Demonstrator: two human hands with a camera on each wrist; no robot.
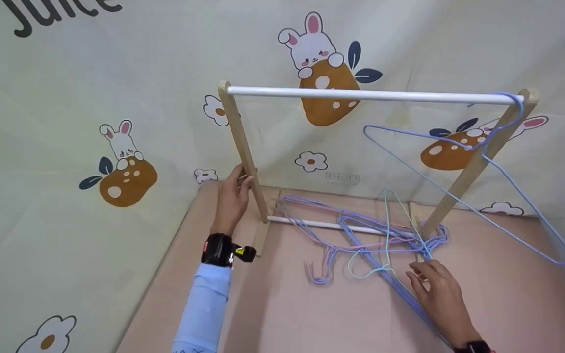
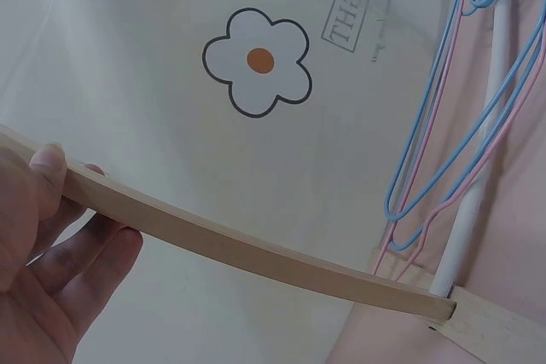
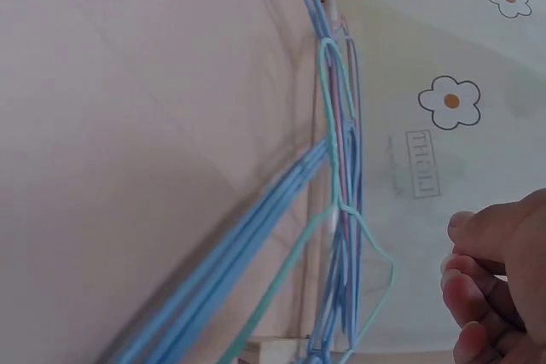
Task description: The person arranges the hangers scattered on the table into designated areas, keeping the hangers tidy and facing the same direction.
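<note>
My left hand (image 1: 233,198) grips the left wooden post (image 1: 241,137) of a small clothes rack, thumb on one side and fingers behind it in the left wrist view. My right hand (image 1: 442,294) is beside the pile of hangers at the rack's foot, fingers loosely curled; in the right wrist view nothing shows between them. Nearest to it are a mint-green hanger (image 3: 333,142) and a bundle of blue hangers (image 3: 247,245). One blue hanger (image 1: 484,147) hangs by its hook at the right end of the white top rod (image 1: 371,95).
Several blue and pink hangers lie across the lower white rod (image 1: 307,223), their hooks toward me. The right wooden post (image 1: 474,171) slants up behind the hanging one. A pale cloth printed with rabbits and flowers (image 1: 311,162) rises behind the pink tabletop (image 1: 321,314).
</note>
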